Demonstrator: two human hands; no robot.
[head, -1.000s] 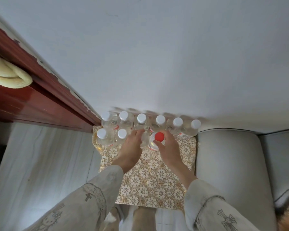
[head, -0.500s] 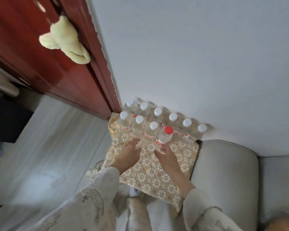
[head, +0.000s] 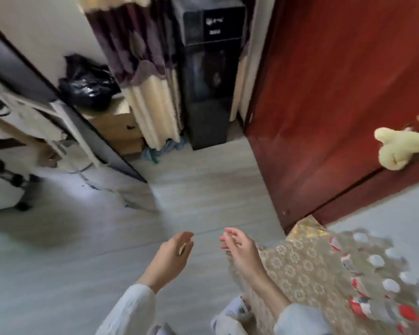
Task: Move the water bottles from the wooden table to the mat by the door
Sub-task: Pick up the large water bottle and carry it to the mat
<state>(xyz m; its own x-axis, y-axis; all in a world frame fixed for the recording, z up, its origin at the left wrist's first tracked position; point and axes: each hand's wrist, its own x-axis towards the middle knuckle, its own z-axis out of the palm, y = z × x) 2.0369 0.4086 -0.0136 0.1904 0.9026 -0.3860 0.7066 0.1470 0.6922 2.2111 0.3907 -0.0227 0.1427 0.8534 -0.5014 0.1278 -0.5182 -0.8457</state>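
Several clear water bottles (head: 382,274) with white caps, one with a red cap (head: 408,313), stand blurred on the gold patterned mat (head: 302,259) at the lower right, beside the red door (head: 329,97). My left hand (head: 173,253) hangs over the grey floor, fingers apart and holding nothing. My right hand (head: 240,247) is at the mat's left edge, fingers loosely curled and holding nothing. Both hands are well left of the bottles. The wooden table is out of view.
A black tall speaker (head: 207,76) stands ahead by a curtain (head: 143,68). A black bag (head: 87,83) rests on a wooden cabinet (head: 116,126) at left. A yellow cloth (head: 397,148) hangs on the door. White slippers (head: 232,315) show below.
The view has swung left, away from the wall and bottles toward the room. Both hands have let go of the bottles and drawn back off the mat, empty.
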